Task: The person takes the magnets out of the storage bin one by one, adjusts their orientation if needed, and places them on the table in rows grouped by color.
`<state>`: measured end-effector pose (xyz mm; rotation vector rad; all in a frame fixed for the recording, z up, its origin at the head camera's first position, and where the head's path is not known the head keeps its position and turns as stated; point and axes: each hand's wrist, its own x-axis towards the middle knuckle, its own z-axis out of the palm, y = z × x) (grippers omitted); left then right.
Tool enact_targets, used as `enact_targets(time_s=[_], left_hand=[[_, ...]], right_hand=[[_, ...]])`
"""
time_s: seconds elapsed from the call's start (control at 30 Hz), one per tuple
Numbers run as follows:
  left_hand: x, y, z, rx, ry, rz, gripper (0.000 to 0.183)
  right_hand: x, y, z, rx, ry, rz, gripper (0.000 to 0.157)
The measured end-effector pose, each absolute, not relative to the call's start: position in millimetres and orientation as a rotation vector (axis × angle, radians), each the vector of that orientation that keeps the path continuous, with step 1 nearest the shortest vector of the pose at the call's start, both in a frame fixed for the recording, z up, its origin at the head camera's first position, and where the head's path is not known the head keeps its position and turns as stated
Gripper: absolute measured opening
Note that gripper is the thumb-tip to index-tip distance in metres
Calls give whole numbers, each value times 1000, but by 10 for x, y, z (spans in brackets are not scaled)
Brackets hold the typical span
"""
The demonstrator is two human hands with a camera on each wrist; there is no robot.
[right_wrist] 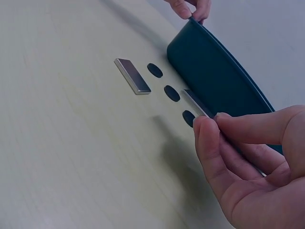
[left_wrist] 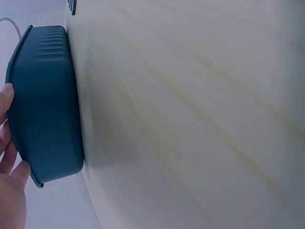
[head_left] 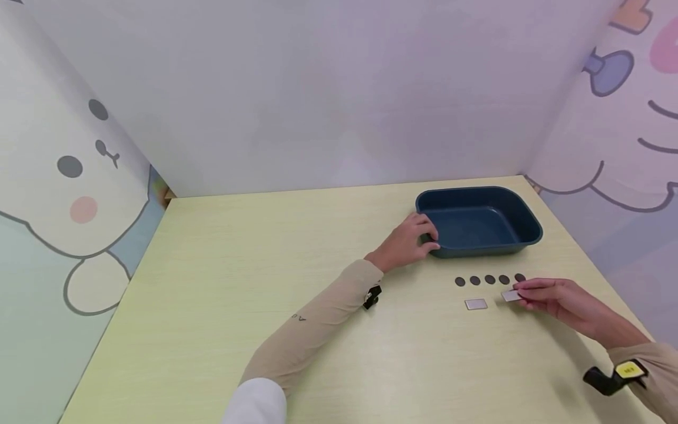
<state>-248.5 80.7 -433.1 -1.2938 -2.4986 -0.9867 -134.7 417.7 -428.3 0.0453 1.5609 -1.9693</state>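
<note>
My left hand (head_left: 406, 241) grips the rim of a dark blue plastic basin (head_left: 521, 244) at its near left corner. In the left wrist view, its fingers (left_wrist: 6, 98) lie along the rim of the basin (left_wrist: 45, 105). My right hand (head_left: 564, 303) pinches a flat, silvery rectangular block (head_left: 511, 295) between thumb and fingertips, held just above the table. A second such block (head_left: 476, 304) lies flat to its left, shown clearly in the right wrist view (right_wrist: 132, 76). Behind the blocks, several dark round discs (head_left: 489, 280) form a row; the right fingers partly hide some in the right wrist view.
The basin stands near the back right of a pale wooden table (head_left: 228, 265). A white panel (head_left: 328, 94) rises behind the table, with cartoon-printed sheets (head_left: 625, 153) at both sides. Small black devices (head_left: 617, 377) are strapped to the sleeves.
</note>
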Motion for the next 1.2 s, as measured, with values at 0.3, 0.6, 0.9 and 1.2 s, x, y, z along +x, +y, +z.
enact_targets(time_s=[0.3,0.6,0.9,1.2], left_hand=[[-2495,791,-4321,-1289,-2491,-985,7],[-2498,784,-4315,-1291,-2486,-981,8],[-2487,785,-4303,-1281,-2489,-1001,8],[-2442,783,-4272,-1290,-2501,-987,9]], right_hand=[[-1358,4175,-4305,36,1588,-1946,34],[-1350,4170,-4329,15,1633,-1942,34],[-1321,4149,-4327,43,1811,-1891,29],[-1264,4055,-4311,98,2407,-1442,30]])
